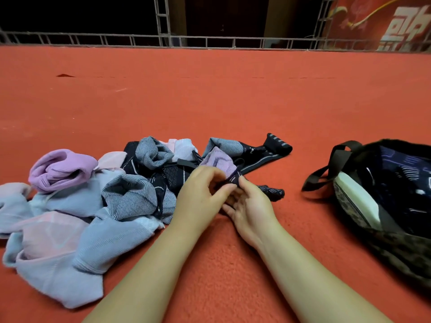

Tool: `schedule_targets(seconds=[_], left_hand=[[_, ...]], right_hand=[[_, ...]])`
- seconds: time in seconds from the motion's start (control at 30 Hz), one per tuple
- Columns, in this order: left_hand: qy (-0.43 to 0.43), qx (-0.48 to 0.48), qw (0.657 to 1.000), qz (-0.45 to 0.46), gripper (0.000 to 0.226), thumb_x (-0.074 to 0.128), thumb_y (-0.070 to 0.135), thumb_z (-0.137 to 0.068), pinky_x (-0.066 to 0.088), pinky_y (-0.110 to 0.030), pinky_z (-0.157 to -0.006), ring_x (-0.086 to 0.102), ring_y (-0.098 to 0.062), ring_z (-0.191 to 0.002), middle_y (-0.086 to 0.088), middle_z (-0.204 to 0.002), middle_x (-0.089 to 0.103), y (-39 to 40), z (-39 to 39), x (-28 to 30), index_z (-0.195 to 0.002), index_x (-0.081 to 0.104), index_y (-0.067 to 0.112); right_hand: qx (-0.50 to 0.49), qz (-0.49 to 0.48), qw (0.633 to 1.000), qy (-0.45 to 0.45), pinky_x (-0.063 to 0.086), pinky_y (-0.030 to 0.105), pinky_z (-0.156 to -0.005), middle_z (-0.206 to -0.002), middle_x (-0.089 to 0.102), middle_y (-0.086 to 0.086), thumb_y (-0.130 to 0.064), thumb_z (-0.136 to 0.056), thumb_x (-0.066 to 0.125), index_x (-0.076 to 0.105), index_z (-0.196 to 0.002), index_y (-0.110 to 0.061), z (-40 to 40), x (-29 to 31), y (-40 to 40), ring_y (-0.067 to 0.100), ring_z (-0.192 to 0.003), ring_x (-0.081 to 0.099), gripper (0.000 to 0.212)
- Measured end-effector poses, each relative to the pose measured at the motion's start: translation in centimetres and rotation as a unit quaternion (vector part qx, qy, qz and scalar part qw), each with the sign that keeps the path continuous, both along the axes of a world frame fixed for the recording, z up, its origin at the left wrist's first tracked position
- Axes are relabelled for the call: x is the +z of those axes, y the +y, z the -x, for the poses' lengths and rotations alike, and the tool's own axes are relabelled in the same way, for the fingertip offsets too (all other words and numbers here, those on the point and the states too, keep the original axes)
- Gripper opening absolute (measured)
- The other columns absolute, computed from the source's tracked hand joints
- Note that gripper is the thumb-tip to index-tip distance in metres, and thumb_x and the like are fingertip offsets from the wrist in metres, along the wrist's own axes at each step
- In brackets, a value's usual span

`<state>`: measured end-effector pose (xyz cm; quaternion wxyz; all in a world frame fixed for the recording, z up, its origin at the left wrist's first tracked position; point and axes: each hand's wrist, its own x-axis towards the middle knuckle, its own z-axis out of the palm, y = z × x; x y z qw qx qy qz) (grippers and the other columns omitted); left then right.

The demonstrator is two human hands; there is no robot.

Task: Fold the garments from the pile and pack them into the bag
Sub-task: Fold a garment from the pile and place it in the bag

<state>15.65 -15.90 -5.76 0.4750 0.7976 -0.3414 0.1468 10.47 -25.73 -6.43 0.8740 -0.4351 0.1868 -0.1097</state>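
Hands are meeting right of the crumpled pastel and navy garment pile (93, 194): left hand (200, 194) and right hand (250, 207) pinching a dark navy patterned garment (268, 155), partly hidden; the leopard-print fabric bag (382, 229), cropped, is lying farther right.

Lighting even and soft overhead; faint shadows. Background beyond the railing (210, 40) dark. Wide-angle bowing at edges. Slight blur on fingers (224, 190).

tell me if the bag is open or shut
Open: the bag gapes at the top, with dark patterned fabric visible inside and its handles slack.
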Motion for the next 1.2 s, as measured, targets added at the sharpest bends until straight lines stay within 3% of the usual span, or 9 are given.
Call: schedule_targets(seconds=[0.17,0.3,0.43,0.6,0.73,0.83,1.0,1.13,1.2], left_hand=[[0.069,-0.018,0.996,0.052,0.023,0.075,0.019,-0.072,0.039,-0.010,-0.072,0.051,0.005,-0.077,0.010,-0.082,0.055,0.4,-0.9,-0.4,-0.081,0.056,0.027],[0.181,-0.015,0.980,0.081,0.017,0.072,0.017,-0.077,0.051,-0.034,-0.067,0.059,-0.011,-0.078,0.008,-0.079,0.061,0.6,-1.6,-0.9,-0.079,0.060,0.028],[0.157,-0.031,0.984,0.072,0.022,0.062,0.014,-0.086,0.042,-0.027,-0.072,0.051,-0.001,-0.070,0.011,-0.072,0.057,0.2,-1.7,-1.3,-0.070,0.056,0.027],[0.264,-0.018,0.949,0.170,0.019,0.050,0.031,-0.091,0.043,-0.036,-0.073,0.046,-0.011,-0.072,0.007,-0.072,0.050,-0.4,-1.9,-1.3,-0.073,0.051,0.024],[0.258,0.015,0.945,0.202,0.026,0.050,0.021,-0.096,0.037,-0.023,-0.062,0.042,-0.005,-0.062,0.003,-0.068,0.047,0.3,-2.1,-0.2,-0.070,0.052,0.020],[0.264,-0.041,0.957,0.112,0.025,0.071,0.022,-0.079,0.030,-0.021,-0.047,0.034,-0.002,-0.046,0.014,-0.050,0.042,0.5,-1.9,-0.4,-0.065,0.050,0.021],[0.234,-0.074,0.967,0.063,0.027,0.073,0.031,-0.068,0.032,-0.021,-0.051,0.040,-0.003,-0.050,0.015,-0.050,0.047,0.5,-1.6,-0.8,-0.065,0.047,0.024],[0.136,-0.054,0.989,-0.002,0.032,0.060,0.019,-0.090,0.036,-0.014,-0.059,0.048,0.008,-0.057,0.021,-0.058,0.056,0.5,-1.4,-0.6,-0.061,0.052,0.029],[0.137,0.008,0.988,0.068,0.033,0.050,0.021,-0.096,0.038,-0.012,-0.060,0.050,0.009,-0.060,0.015,-0.061,0.058,0.5,-1.5,-0.4,-0.064,0.057,0.024]], right_hand=[[0.050,0.031,0.998,-0.001,0.039,0.029,-0.071,-0.085,0.061,0.000,-0.029,-0.097,0.038,0.061,-0.104,-0.017,0.3,0.0,0.2,0.016,-0.077,0.053,0.027],[0.067,0.065,0.996,0.008,0.040,0.027,-0.067,-0.085,0.065,-0.001,-0.028,-0.099,0.036,0.064,-0.098,-0.016,0.5,0.3,0.2,0.013,-0.071,0.052,0.030],[0.025,0.094,0.995,0.031,0.043,0.025,-0.059,-0.088,0.070,-0.003,-0.027,-0.100,0.041,0.069,-0.088,-0.014,0.6,0.4,0.0,0.010,-0.063,0.049,0.033],[-0.068,0.188,0.979,0.033,0.043,0.026,-0.061,-0.067,0.071,-0.006,-0.023,-0.100,0.040,0.066,-0.081,-0.018,0.4,0.6,-2.0,0.012,-0.066,0.056,0.033],[-0.167,0.120,0.979,0.003,0.046,0.028,-0.065,-0.056,0.066,-0.007,-0.015,-0.097,0.043,0.063,-0.072,-0.016,0.1,0.9,-3.9,0.008,-0.055,0.062,0.032],[-0.194,0.103,0.976,-0.004,0.049,0.032,-0.065,-0.062,0.068,-0.006,-0.019,-0.097,0.045,0.063,-0.070,-0.015,0.0,0.7,-4.1,0.012,-0.062,0.065,0.033],[-0.036,0.241,0.964,0.103,0.034,0.023,-0.046,-0.068,0.067,0.002,-0.062,-0.082,0.052,0.068,-0.072,-0.020,0.9,0.4,-3.4,0.017,-0.057,0.058,0.047],[-0.007,0.286,0.949,0.130,0.036,0.021,-0.045,-0.075,0.069,0.002,-0.046,-0.086,0.060,0.071,-0.079,-0.016,1.1,0.5,-2.6,0.015,-0.059,0.057,0.033],[-0.039,0.245,0.961,0.123,0.045,0.023,-0.045,-0.088,0.071,0.003,-0.038,-0.092,0.057,0.068,-0.085,-0.014,0.8,0.5,-2.7,0.018,-0.072,0.064,0.027]])
